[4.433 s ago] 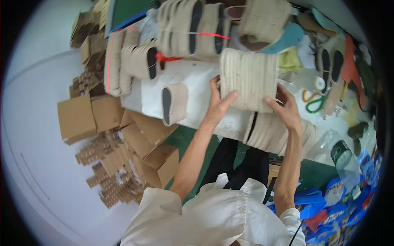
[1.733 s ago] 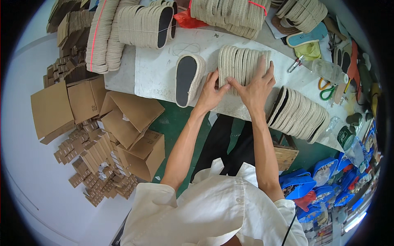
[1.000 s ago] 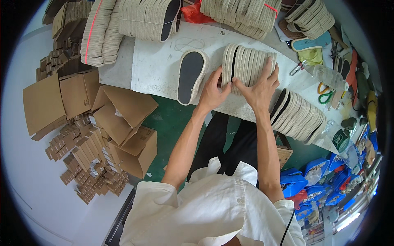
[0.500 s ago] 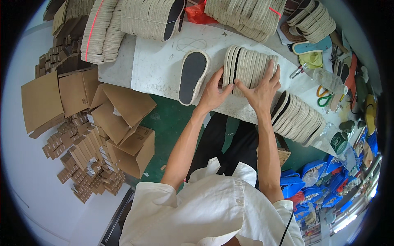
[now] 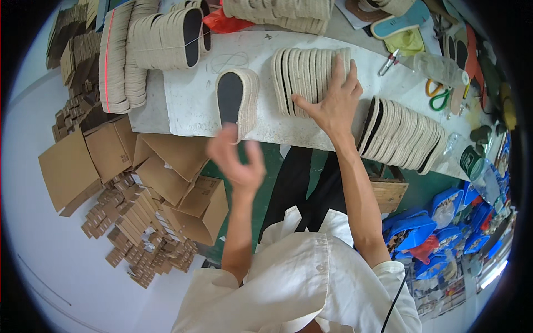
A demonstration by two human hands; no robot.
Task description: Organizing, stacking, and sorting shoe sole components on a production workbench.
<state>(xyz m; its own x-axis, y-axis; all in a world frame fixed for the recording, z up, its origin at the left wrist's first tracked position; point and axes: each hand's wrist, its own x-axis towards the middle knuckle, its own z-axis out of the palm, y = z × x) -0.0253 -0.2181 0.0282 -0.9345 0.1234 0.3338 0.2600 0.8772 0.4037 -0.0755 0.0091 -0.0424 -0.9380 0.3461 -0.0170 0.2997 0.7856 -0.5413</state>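
Observation:
A row of beige rope soles (image 5: 302, 77) stands on edge on the white-covered table (image 5: 183, 102). My right hand (image 5: 336, 102) spans the row, its thumb on the near side and its fingers spread over the right end. My left hand (image 5: 239, 161), smeared by motion, is at the table's front edge with thumb and fingers apart; nothing shows in it. Just beyond it lies a small stack of rope soles (image 5: 230, 97), its dark grey face up. Another slanted row of rope soles (image 5: 402, 136) sits to the right of my right wrist.
Tied bundles of soles (image 5: 161, 41) line the table's far side, beside a red plastic bag (image 5: 225, 22). On the right are scissors (image 5: 440, 100) and a clear bottle (image 5: 438, 67). Cardboard boxes (image 5: 166, 166) fill the floor at left; blue bins (image 5: 411, 230) stand at lower right.
My left hand has left the row and moved left and nearer to me. The stack at left shows more layers than before. My right hand stays on the row; the view has shifted.

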